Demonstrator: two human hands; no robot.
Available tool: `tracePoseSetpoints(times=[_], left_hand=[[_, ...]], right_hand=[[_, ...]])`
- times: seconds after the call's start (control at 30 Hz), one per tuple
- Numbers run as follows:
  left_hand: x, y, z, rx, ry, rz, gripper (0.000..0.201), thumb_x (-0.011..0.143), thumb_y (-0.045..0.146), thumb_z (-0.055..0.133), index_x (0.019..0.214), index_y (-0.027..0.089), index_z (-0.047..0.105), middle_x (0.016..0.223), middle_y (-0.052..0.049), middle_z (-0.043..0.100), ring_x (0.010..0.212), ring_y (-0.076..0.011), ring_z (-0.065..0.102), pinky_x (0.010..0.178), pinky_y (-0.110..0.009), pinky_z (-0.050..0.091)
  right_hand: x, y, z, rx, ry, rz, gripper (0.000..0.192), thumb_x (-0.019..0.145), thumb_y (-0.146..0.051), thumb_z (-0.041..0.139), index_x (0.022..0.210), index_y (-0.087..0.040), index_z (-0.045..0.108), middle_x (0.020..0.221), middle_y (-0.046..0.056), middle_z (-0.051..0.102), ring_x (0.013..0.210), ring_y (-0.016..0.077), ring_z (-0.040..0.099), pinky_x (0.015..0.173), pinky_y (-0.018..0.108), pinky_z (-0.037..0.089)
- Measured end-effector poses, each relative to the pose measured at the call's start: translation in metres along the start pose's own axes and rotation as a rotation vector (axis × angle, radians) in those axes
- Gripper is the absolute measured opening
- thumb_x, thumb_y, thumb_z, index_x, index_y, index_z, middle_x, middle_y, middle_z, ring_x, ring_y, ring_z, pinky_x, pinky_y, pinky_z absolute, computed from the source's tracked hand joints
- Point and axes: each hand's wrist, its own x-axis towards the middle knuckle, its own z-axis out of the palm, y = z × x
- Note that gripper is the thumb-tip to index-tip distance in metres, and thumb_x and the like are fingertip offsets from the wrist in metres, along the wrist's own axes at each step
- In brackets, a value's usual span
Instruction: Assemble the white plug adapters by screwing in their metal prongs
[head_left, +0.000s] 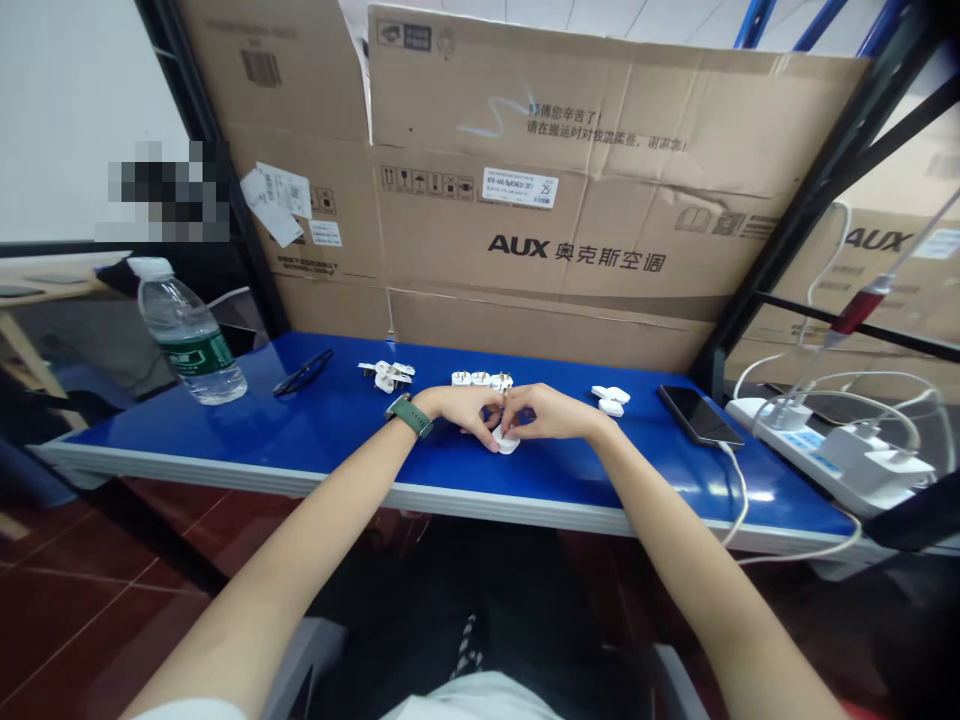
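Note:
My left hand (471, 408), with a green-strapped watch on its wrist, grips a small white plug piece (508, 446) by its side, low over the blue table. From the right, the closed fingers of my right hand (546, 410) press on the top of the same piece; whether they also hold a small part is hidden. Just behind my hands, several white plugs (480, 379) stand in a row with metal pins up. To the left lies a pile of white plug parts with pins (390, 376). Some smooth white covers (611, 401) rest on the right.
On the blue table (300, 430) are black glasses (304, 372), a water bottle (187, 335) at the left end and a phone (699, 415) with a charging cable. A crowded white power strip (817, 450) sits at the right edge. A cardboard panel (570, 310) stands behind.

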Motion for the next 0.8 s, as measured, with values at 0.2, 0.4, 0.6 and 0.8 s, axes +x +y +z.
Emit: tracePoseSetpoints(times=[0.2,0.4,0.6,0.8], left_hand=[[0.001,-0.001,-0.001,0.041,-0.009,0.037,0.052,0.065,0.053,0.089,0.097,0.018,0.067,0.081,0.001,0.06,0.071,-0.015,0.056,0.064,-0.027,0.04],[0.002,-0.006,0.0,0.048,0.014,0.073,0.046,0.065,0.048,0.09,0.089,0.018,0.065,0.086,0.0,0.063,0.078,-0.0168,0.058,0.071,-0.028,0.042],[0.002,-0.008,0.0,0.027,-0.006,0.07,0.048,0.066,0.05,0.089,0.091,0.018,0.063,0.081,0.001,0.063,0.074,-0.0166,0.058,0.068,-0.028,0.042],[0.002,-0.007,0.001,0.028,0.021,0.061,0.052,0.065,0.049,0.089,0.099,0.018,0.065,0.09,-0.001,0.065,0.076,-0.0168,0.058,0.069,-0.029,0.043]], right_hand=[[-0.002,-0.003,-0.004,0.02,-0.015,0.067,0.01,0.085,-0.023,0.075,0.093,-0.02,0.081,0.096,0.003,0.08,0.088,0.0184,0.073,0.08,0.026,0.051],[-0.002,-0.012,-0.003,-0.002,-0.003,0.125,0.02,0.081,-0.015,0.072,0.101,-0.019,0.075,0.089,0.001,0.078,0.081,0.0168,0.072,0.076,0.025,0.05],[-0.002,-0.012,0.0,0.0,0.035,0.136,0.023,0.078,-0.013,0.071,0.099,-0.02,0.067,0.088,0.0,0.078,0.081,0.0168,0.072,0.075,0.026,0.049],[0.0,-0.015,0.003,-0.084,0.026,0.159,0.026,0.076,-0.01,0.07,0.1,-0.021,0.068,0.085,-0.001,0.077,0.078,0.0165,0.071,0.074,0.026,0.048]])
